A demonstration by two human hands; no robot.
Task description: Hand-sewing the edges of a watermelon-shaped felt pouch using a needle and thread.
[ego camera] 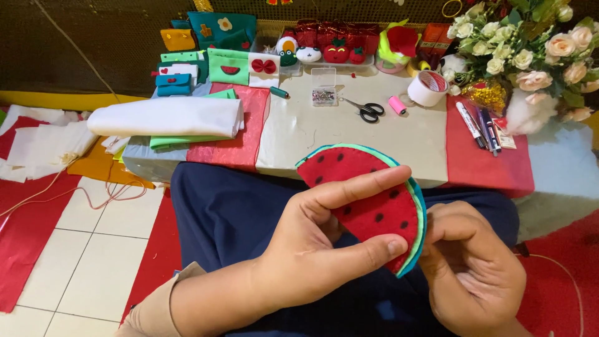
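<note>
The left hand [306, 243] has its fingers [368, 185] closed across the face of a red felt watermelon slice [368, 193], thumb beneath and forefinger over the top, while the right hand [471, 268] curls its fingers [458, 226] shut against the slice's green and blue curved edge on the right. The slice is held up over the person's dark blue lap, nearer than the low tabletop [293, 134]. On that tabletop lie black scissors [367, 110], a clear box of pins [323, 87], a pink thread spool [397, 105], a tape roll [427, 88], some pens [480, 128], a folded white cloth [165, 117] at left, and artificial flowers [530, 56] at far right.
</note>
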